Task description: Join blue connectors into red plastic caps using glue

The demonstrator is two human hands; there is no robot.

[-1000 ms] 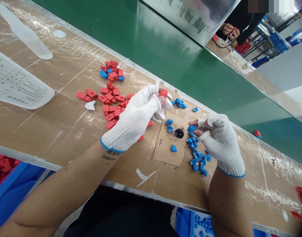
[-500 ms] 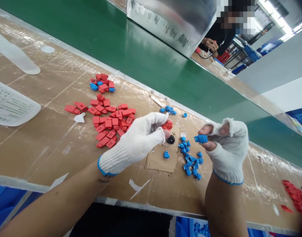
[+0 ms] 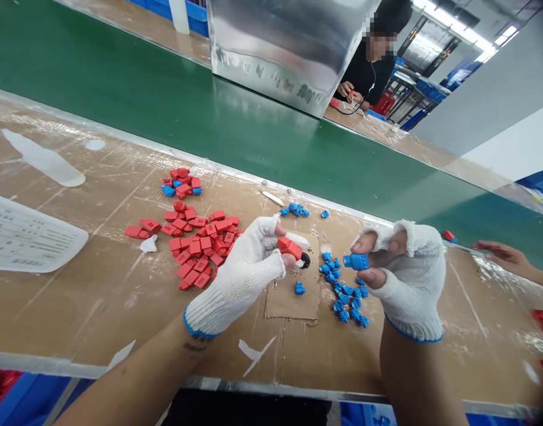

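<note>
My left hand, in a white glove with bare fingertips, pinches a red plastic block between thumb and fingers. To its right, my right hand, gloved the same way, grips a blue fist-shaped plastic piece by the fingertips. The two parts are apart from each other. Below and between the hands lies a piece of cardboard with a round black spot and one loose blue piece. Several blue pieces are scattered near my right hand. A pile of red blocks lies left of my left hand.
Behind the worktable runs a green conveyor belt under a metal housing. A small pile of red and blue parts sits at the left. Another person's hand is near a red-and-blue part. A co-worker sits across the belt.
The view has shifted, so the table sits lower. The red block in my left hand has turned and shows more of its side. Another person's hand and a red-and-blue part have appeared at the right.
</note>
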